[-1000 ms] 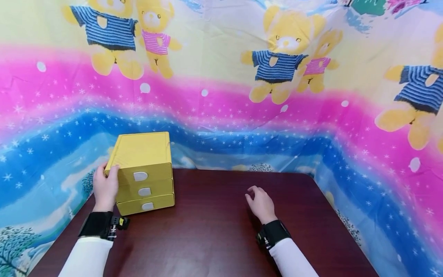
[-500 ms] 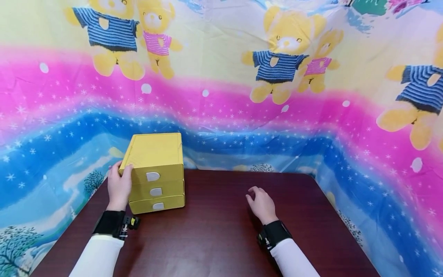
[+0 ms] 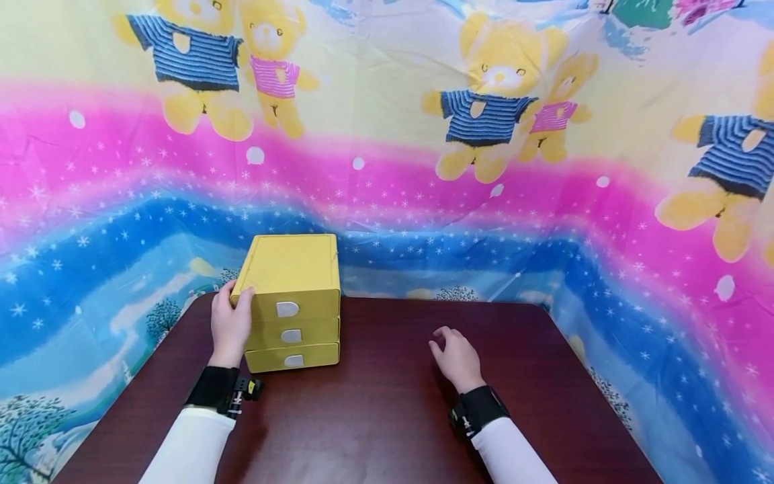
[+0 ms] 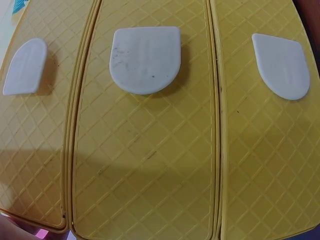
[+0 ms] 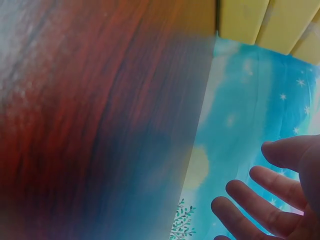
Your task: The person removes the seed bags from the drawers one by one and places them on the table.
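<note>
A yellow storage box [image 3: 293, 265] with three stacked drawers stands on the left part of the table, fronts towards me. Each drawer front has a white handle tab, and all the drawers are closed. My left hand [image 3: 231, 326] grips the box's upper left front corner, thumb on the front and fingers at the left side. In the left wrist view the diamond-patterned drawer fronts fill the picture, with the middle white handle [image 4: 145, 59] near the top. My right hand [image 3: 458, 357] hovers over the table's right half, fingers loosely bent and holding nothing.
The dark reddish-brown wooden table [image 3: 375, 417] reaches back to a colourful cloth backdrop [image 3: 387, 188] printed with bears and snowflakes, which also runs along both sides. A black band [image 3: 213, 388] with a small camera sits on each wrist.
The drawer box has slid to the right across the table, with my left hand moving along at its corner. My right hand has stayed in place.
</note>
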